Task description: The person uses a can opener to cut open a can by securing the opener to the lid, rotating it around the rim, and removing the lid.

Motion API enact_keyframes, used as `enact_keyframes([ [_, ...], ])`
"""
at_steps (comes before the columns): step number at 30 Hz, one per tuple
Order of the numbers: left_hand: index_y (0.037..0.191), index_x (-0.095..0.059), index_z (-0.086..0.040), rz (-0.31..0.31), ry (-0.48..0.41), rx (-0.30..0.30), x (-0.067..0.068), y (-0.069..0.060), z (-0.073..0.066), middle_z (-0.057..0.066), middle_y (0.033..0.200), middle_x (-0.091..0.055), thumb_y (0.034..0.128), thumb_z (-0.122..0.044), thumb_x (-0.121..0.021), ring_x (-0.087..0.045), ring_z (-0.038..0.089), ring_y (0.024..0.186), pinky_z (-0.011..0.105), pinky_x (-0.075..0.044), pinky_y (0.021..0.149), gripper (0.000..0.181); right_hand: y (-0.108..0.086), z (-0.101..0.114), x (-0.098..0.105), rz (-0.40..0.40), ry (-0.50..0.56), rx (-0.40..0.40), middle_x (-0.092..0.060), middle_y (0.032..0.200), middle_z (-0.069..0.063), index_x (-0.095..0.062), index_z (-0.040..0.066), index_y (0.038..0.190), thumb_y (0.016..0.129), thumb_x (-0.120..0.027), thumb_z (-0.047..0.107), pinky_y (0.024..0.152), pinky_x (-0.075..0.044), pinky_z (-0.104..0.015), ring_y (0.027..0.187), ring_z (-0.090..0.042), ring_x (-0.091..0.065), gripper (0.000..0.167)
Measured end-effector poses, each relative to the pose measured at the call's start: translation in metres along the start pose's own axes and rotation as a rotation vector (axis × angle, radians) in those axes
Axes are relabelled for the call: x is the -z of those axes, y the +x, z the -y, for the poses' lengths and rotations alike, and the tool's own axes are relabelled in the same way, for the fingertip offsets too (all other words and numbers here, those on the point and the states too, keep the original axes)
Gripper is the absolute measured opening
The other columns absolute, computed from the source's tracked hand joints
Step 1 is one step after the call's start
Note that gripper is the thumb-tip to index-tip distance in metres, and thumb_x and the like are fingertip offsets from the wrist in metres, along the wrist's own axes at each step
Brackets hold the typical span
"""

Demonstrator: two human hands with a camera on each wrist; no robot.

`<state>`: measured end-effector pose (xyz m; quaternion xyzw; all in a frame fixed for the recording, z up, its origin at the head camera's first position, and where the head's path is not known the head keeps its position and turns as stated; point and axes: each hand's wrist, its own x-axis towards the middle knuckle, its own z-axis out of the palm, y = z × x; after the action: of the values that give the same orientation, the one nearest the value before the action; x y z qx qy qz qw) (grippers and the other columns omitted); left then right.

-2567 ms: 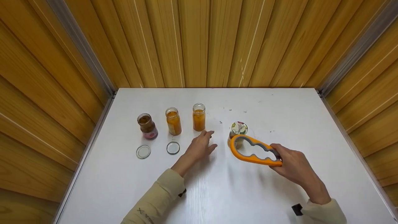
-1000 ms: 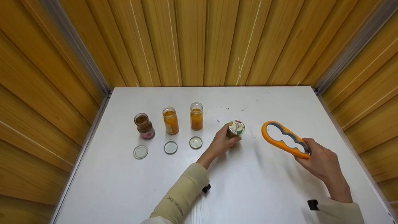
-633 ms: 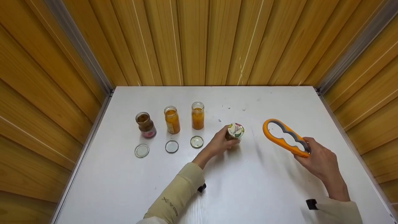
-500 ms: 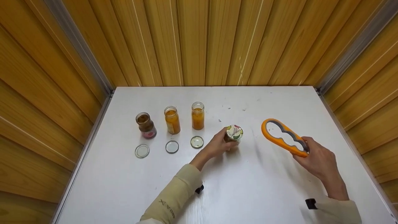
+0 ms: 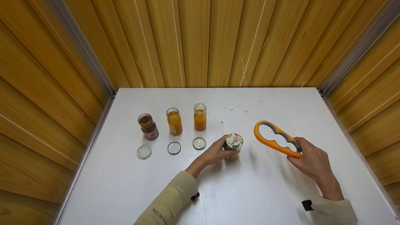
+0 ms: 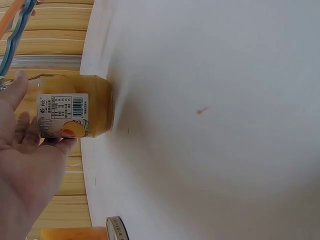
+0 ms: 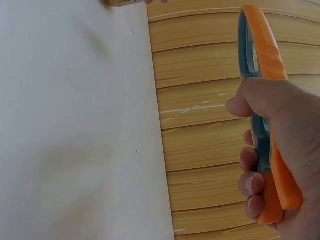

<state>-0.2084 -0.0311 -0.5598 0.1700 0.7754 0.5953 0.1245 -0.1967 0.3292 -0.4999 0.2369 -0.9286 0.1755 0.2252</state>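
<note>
My left hand [image 5: 215, 152] grips a glass jar [image 6: 75, 107] around its side, below a lid with a printed fruit pattern [image 5: 234, 141]. The left wrist view shows yellow-orange contents and a white label with a barcode. Whether the jar's base touches the table is hard to tell. Off to the right, my right hand [image 5: 312, 159] holds an orange and grey jar opener [image 5: 268, 142] by one end. In the right wrist view its fingers [image 7: 251, 183] curl round the opener. The opener's wide loop points toward the jar, apart from it, with nothing inside.
Two lidless jars of orange contents, a middle jar [image 5: 175, 123] and a right jar [image 5: 200, 118], stand left of my hands beside a brown-filled jar [image 5: 148, 126]. In front lie three loose lids: left [image 5: 144, 152], middle [image 5: 174, 148], right [image 5: 199, 143]. Wood-patterned walls [image 5: 197, 43] enclose the white table [image 5: 125, 193].
My left hand has left a lid in front of the right open jar, taken hold of the lidded jar and drawn it nearer. The opener has moved right, away from that jar, then slightly back.
</note>
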Motion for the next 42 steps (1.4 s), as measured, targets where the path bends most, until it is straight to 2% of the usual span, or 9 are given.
enact_keyframes([
  [9,0.148,-0.048,-0.021,0.058,-0.023,0.017,-0.010,-0.026,-0.003,-0.013,0.133,-0.058,0.0935,-0.021,-0.079,-0.053,0.006,0.120,0.036,-0.041,0.112,0.063,0.007,0.031,-0.006,0.045,0.022,0.029,-0.069,0.080,-0.006,-0.064,-0.001,0.114,0.067,-0.082,0.007,0.050,-0.046,-0.029,0.059,-0.014,-0.054,0.051],
  [13,0.150,-0.047,-0.022,0.078,-0.032,-0.004,-0.011,-0.037,-0.001,-0.013,0.134,-0.058,0.0952,-0.020,-0.077,-0.052,0.006,0.123,0.036,-0.040,0.113,0.063,0.012,0.048,-0.013,0.036,0.028,0.079,-0.071,0.082,-0.005,-0.065,-0.001,0.114,0.064,-0.085,0.006,0.051,-0.050,-0.030,0.063,-0.016,-0.061,0.054],
  [20,0.146,-0.050,-0.030,0.139,-0.041,-0.011,-0.007,-0.050,0.003,-0.015,0.134,-0.059,0.0960,-0.023,-0.076,-0.055,0.007,0.121,0.030,-0.044,0.106,0.057,0.016,0.076,-0.028,0.054,0.039,0.169,-0.073,0.085,-0.003,-0.066,0.004,0.113,0.063,-0.087,0.010,0.055,-0.053,-0.029,0.067,-0.014,-0.065,0.054],
  [25,0.140,-0.058,-0.026,0.177,-0.044,-0.048,-0.004,-0.055,0.008,-0.013,0.130,-0.064,0.0939,-0.022,-0.078,-0.057,0.008,0.117,0.032,-0.044,0.106,0.050,0.018,0.092,-0.035,0.101,0.074,0.194,-0.072,0.088,0.001,-0.066,0.008,0.114,0.063,-0.087,0.012,0.056,-0.051,-0.027,0.070,-0.012,-0.065,0.055],
  [33,0.146,-0.053,-0.032,0.151,-0.034,-0.030,-0.003,-0.060,0.011,-0.015,0.135,-0.060,0.0939,-0.028,-0.077,-0.053,0.007,0.125,0.043,-0.034,0.116,0.058,0.017,0.108,-0.041,0.216,0.082,0.167,-0.072,0.099,0.002,-0.064,0.010,0.119,0.067,-0.087,0.019,0.062,-0.052,-0.028,0.077,-0.010,-0.067,0.057],
  [42,0.148,-0.051,-0.033,0.148,-0.038,-0.014,-0.004,-0.058,0.012,-0.017,0.135,-0.058,0.0926,-0.030,-0.079,-0.053,0.008,0.121,0.036,-0.042,0.109,0.062,0.017,0.115,-0.047,0.264,0.076,0.191,-0.071,0.100,0.002,-0.063,0.011,0.122,0.071,-0.089,0.023,0.065,-0.054,-0.029,0.078,-0.010,-0.065,0.059],
])
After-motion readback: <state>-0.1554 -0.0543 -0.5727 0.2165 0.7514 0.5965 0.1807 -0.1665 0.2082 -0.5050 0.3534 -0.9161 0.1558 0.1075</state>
